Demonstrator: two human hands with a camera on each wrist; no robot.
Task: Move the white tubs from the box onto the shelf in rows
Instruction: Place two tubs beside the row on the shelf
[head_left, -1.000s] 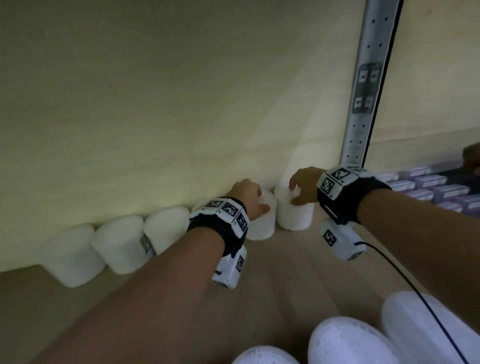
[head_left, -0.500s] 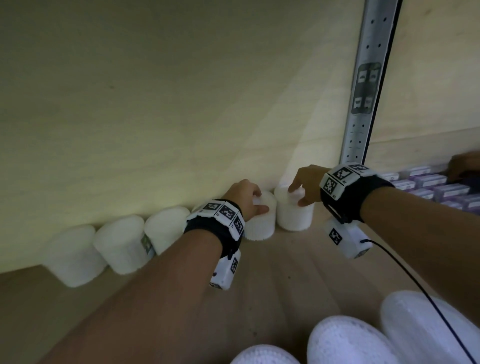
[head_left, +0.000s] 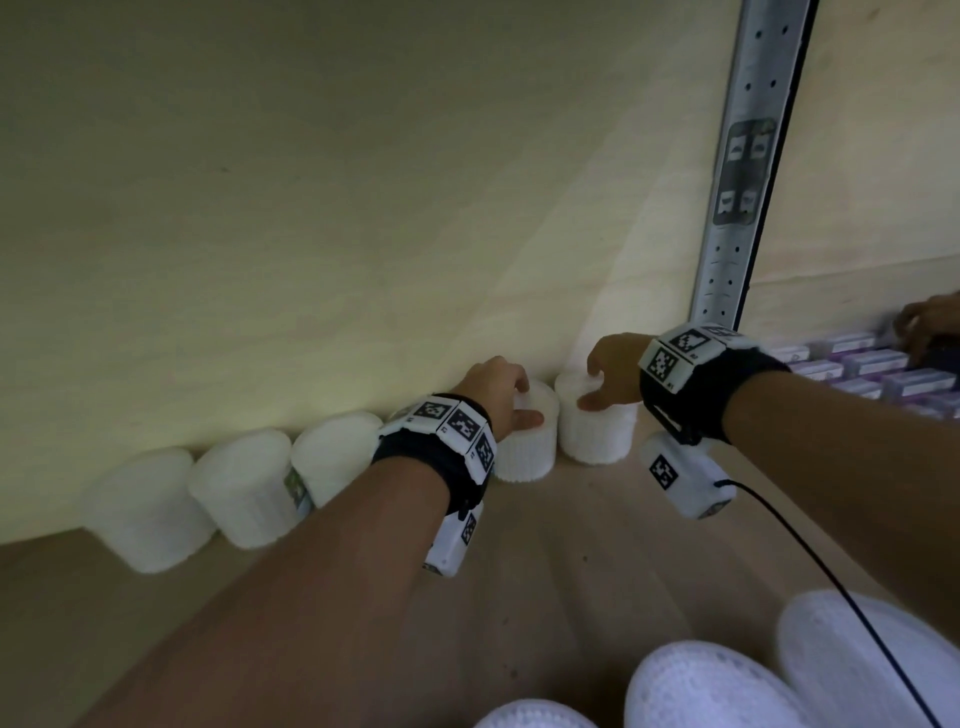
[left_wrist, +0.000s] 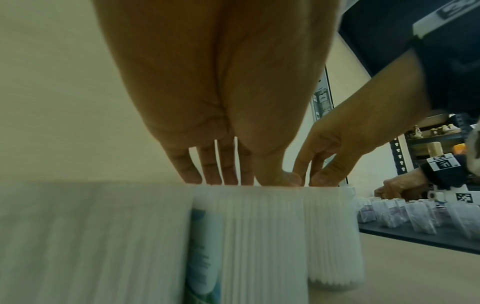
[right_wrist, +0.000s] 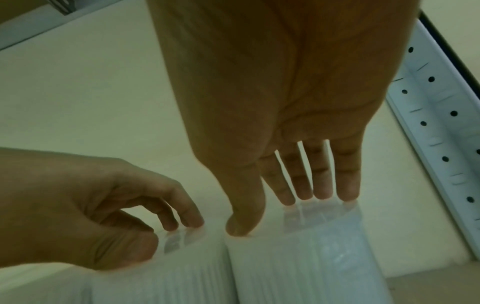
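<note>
1. Head view: I see my left hand (head_left: 496, 387) on top of a white ribbed tub (head_left: 527, 441) at the back of the wooden shelf (head_left: 597, 545), thumb on the near edge and fingers bent over the far side.
2. My right hand (head_left: 613, 369) sits the same way on the neighbouring tub (head_left: 597, 434), thumb on the lid and fingers reaching over it.
3. On the left wrist view my fingers (left_wrist: 205, 166) run fairly straight down to the lid; I cannot tell whether they pinch it or only rest there.
4. On the right wrist view the right fingertips (right_wrist: 322, 191) touch the lid with the hand spread, not wrapped round it.
5. Both tubs stand upright against the back panel (head_left: 311, 208), just beside each other, ending a row with three more tubs (head_left: 239, 493) to the left.
6. Further tubs (head_left: 711, 686) lie at the bottom edge of the head view.
</note>
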